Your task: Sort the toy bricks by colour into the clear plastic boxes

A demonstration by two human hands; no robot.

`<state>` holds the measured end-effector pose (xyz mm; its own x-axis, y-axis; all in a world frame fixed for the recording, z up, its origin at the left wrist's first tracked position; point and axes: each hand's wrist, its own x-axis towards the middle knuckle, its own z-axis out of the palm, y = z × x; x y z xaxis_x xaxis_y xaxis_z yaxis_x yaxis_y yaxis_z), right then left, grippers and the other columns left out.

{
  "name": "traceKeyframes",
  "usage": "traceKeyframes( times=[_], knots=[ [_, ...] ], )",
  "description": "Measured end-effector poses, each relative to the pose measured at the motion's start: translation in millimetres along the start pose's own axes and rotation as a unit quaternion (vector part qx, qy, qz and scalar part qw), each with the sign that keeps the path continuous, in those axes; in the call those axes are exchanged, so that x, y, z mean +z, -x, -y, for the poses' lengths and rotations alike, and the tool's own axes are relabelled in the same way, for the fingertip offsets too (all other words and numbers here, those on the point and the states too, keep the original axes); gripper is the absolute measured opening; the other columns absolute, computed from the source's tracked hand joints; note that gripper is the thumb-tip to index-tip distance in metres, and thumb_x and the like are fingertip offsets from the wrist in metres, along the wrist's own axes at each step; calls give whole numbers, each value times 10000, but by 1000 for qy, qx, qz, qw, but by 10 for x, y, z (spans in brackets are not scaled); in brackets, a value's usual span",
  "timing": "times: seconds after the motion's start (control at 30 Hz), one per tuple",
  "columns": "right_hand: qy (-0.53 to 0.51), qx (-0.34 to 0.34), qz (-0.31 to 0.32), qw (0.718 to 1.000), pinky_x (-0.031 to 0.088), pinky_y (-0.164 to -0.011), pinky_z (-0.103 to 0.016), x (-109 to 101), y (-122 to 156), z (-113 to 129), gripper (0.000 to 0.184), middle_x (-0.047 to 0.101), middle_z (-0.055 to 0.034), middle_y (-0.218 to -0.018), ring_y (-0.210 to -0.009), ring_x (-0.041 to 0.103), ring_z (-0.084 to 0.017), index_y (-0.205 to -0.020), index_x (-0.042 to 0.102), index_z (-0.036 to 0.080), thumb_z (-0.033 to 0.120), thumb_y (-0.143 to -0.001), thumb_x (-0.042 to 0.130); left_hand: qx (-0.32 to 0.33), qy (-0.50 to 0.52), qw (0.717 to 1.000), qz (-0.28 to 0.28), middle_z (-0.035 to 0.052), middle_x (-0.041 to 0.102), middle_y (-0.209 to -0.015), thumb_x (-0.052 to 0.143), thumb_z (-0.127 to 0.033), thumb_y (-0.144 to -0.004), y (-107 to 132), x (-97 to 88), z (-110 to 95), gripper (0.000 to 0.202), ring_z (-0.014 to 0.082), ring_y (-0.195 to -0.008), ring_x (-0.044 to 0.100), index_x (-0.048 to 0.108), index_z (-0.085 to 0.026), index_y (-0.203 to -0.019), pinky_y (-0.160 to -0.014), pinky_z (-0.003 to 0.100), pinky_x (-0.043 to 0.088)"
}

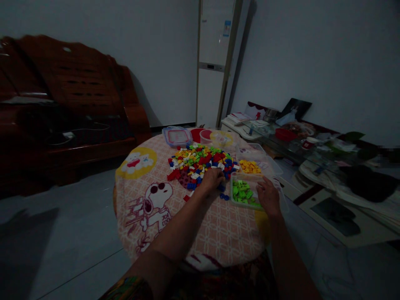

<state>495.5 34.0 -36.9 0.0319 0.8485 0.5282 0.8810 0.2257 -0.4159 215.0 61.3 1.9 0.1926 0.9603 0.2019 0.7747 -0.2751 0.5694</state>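
A loose heap of small toy building bricks (200, 160) in red, blue, yellow, white and green lies on the round table. My left hand (214, 180) is at the heap's near right edge, its fingers curled down among blue bricks; what they hold is hidden. Beside it stands a clear plastic box (231, 196) with green bricks (243, 192) inside. My right hand (268, 195) is over that box's right side, fingers bent but apart, with nothing visible in them. Just behind, yellow bricks (250, 166) fill part of another clear container (271, 164).
A patterned cloth (218, 233) covers the table (115, 200). At its far side are a blue-rimmed clear box (177, 136) and a round clear tub (206, 135). A cluttered glass-topped stand (265, 130) runs along the right; a wooden sofa (84, 83) is at left.
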Motion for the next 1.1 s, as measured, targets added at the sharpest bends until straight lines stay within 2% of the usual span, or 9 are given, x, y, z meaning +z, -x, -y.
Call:
traceKeyframes(
  times=[0.17, 0.3, 0.47, 0.57, 0.7, 0.77, 0.87, 1.0, 1.1],
  knots=[
    [-9, -5, -17, 1000, 541, -954, -459, 13, 7, -12, 345, 633, -153, -1368, -975, 698, -272, -946, 756, 178, 351, -882, 464, -15, 75, 996, -38, 51, 770, -883, 692, -185, -814, -4, -70, 31, 163, 188, -844, 701, 771, -176, -956, -822, 285, 511],
    [-6, -8, -18, 1000, 540, -965, -453, 12, 11, 0, 359, 631, -152, -1374, -991, 696, -270, -958, 762, 174, 348, -880, 458, -47, 180, 982, -44, 33, 756, -780, 685, -179, -812, -65, -32, 16, 172, 168, -733, 698, 775, -154, -957, -741, 270, 533],
    [-4, -14, -21, 1000, 541, -969, -455, -1, 8, 15, 346, 648, -136, -1354, -968, 697, -262, -975, 768, 187, 334, -874, 471, -16, 263, 964, -47, 41, 767, -822, 678, -183, -808, -352, 142, -238, 198, 161, -707, 696, 774, -144, -977, -713, 275, 562],
    [-4, -13, -14, 1000, 549, -943, -464, -11, 6, 20, 354, 635, -155, -1367, -916, 706, -261, -974, 768, 171, 337, -881, 469, 26, 279, 959, -44, 77, 779, -940, 648, -144, -813, -582, 276, -446, 287, 180, -814, 719, 757, -137, -1080, -789, 306, 580],
    [-12, -4, 1, 1000, 559, -904, -485, -21, 4, 25, 380, 605, -191, -1393, -872, 713, -273, -986, 760, 146, 355, -887, 458, 116, 301, 946, -21, 171, 677, -1301, 675, -134, -793, -698, 387, -553, 556, 218, -1022, 713, 623, -138, -1347, -899, 352, 575],
    [-15, -1, 4, 1000, 556, -909, -485, -21, 5, 28, 383, 594, -200, -1403, -905, 712, -284, -991, 756, 138, 353, -888, 456, 132, 298, 945, -21, 186, 625, -1376, 677, -142, -795, -638, 380, -494, 600, 232, -1089, 693, 588, -148, -1388, -917, 362, 574],
    [-13, -2, 3, 1000, 538, -956, -476, -14, 7, 31, 372, 595, -187, -1405, -1013, 695, -296, -985, 754, 147, 342, -889, 453, 102, 248, 963, -41, 163, 658, -1328, 689, -139, -780, -472, 264, -303, 575, 241, -1099, 682, 620, -158, -1350, -945, 387, 568],
    [-16, 6, 0, 1000, 529, -972, -489, 0, 10, 23, 361, 605, -182, -1391, -1020, 691, -301, -965, 759, 160, 341, -883, 458, 33, 203, 976, -71, 114, 724, -1202, 660, -133, -801, -275, -46, 25, 502, 218, -1038, 698, 654, -167, -1302, -917, 354, 576],
    [-24, 4, -7, 1000, 538, -956, -488, 4, 10, 9, 355, 612, -172, -1386, -974, 700, -290, -969, 762, 167, 344, -874, 468, -43, 144, 983, -108, 92, 756, -1115, 651, -121, -792, -175, -318, 290, 414, 212, -994, 707, 711, -159, -1201, -917, 335, 558]
  ],
)
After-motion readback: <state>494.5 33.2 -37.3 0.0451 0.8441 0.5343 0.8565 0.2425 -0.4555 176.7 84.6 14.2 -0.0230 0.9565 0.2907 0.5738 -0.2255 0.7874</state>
